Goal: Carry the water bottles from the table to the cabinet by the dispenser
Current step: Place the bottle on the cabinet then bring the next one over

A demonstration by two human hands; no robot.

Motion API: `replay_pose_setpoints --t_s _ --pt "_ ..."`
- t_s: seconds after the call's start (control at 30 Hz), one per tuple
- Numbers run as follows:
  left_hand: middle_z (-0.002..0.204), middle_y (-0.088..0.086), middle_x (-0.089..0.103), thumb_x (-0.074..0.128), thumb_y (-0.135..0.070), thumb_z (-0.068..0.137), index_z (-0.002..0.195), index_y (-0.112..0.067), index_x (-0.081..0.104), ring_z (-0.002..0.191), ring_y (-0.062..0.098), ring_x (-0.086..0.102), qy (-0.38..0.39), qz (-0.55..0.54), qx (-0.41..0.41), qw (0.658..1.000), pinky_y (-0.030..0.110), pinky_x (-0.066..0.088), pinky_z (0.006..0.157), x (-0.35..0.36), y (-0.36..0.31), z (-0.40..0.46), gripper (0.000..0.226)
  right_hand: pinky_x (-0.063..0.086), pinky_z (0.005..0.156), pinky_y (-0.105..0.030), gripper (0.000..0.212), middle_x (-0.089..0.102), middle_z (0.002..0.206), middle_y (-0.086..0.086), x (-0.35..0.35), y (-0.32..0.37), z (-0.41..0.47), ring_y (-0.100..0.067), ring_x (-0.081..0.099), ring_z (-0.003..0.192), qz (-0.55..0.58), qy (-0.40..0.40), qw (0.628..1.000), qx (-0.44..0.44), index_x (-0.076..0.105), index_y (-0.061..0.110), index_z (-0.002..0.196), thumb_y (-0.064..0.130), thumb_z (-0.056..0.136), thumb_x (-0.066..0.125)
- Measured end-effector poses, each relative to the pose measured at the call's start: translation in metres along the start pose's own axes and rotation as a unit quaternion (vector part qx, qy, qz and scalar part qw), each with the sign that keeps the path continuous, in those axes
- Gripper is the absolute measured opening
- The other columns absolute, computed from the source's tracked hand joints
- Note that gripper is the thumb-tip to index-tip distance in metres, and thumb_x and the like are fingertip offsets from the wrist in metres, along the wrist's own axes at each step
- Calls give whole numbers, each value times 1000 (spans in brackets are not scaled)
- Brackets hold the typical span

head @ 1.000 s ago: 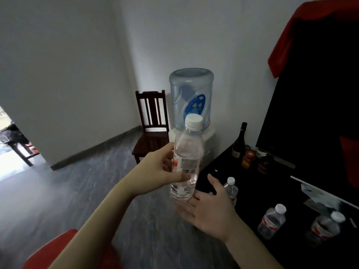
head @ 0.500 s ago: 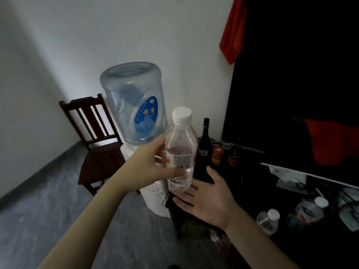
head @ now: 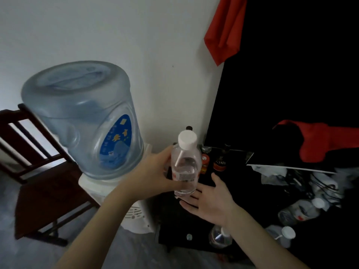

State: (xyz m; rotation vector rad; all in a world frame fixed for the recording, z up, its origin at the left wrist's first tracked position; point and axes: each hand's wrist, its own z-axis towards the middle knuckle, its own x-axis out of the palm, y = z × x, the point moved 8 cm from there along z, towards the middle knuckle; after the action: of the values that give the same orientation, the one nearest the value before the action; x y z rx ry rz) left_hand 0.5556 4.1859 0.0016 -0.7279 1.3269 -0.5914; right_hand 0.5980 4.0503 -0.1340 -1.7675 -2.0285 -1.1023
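The left hand (head: 155, 177) has its fingers (head: 177, 184) wrapped round the upright water bottle (head: 185, 166), and the right hand (head: 211, 199) lies open, palm up, just under its base. Over the last second the dispenser (head: 83, 121) has swung from far ahead to just left of the fingers, and the dark cabinet surface (head: 194, 226) now sits directly below them, so set-down looks close
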Motion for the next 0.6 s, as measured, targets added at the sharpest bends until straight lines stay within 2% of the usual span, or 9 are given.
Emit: replay_pose_setpoints --t_s 0.1,0.17,0.3,0.4,0.53,0.6 --pt "112 -23 70 86 -48 73 129 -34 53 102 -10 65 40 5 3 999 21 56 88 14 27 21 67 42 107 -45 77 67 126 -22 -8 8 26 -35 59 123 -27 -30 999 14 58 1 133 63 99 28" --pt "116 -21 69 86 -48 74 136 -31 49 104 -12 62 53 11 8 998 19 54 90 23 41 31 75 44 105 -44 72 68 124 -21 -16 9 42 -34 61 121 -45 -47 998 24 59 1 132 60 100 33" --pt "110 -29 67 86 -51 72 128 -45 45 103 -12 62 66 -11 -3 998 25 56 90 49 77 44 70 50 94 -44 68 67 125 -21 -37 7 76 -35 60 120 -64 -88 993 50 63 3 128 59 99 38" --pt "113 -23 69 87 -49 73 125 -42 48 103 -6 65 86 -25 -20 996 31 56 89 74 108 52 65 53 89 -45 70 69 123 -19 -59 -1 106 -35 61 118 -69 -116 988 70 66 6 126 63 97 39" --pt "113 -25 67 88 -42 73 122 -44 51 104 -9 63 87 -58 -44 994 21 55 88 103 149 60 62 54 87 -44 66 72 119 -14 -91 -10 147 -33 63 116 -84 -139 981 105 67 12 125 65 96 40" --pt "113 -23 67 89 -39 73 123 -38 55 105 -7 64 82 -77 -62 992 21 55 88 119 173 62 61 54 84 -43 65 71 120 -14 -105 -13 167 -33 62 116 -99 -156 975 126 67 12 122 65 97 39"
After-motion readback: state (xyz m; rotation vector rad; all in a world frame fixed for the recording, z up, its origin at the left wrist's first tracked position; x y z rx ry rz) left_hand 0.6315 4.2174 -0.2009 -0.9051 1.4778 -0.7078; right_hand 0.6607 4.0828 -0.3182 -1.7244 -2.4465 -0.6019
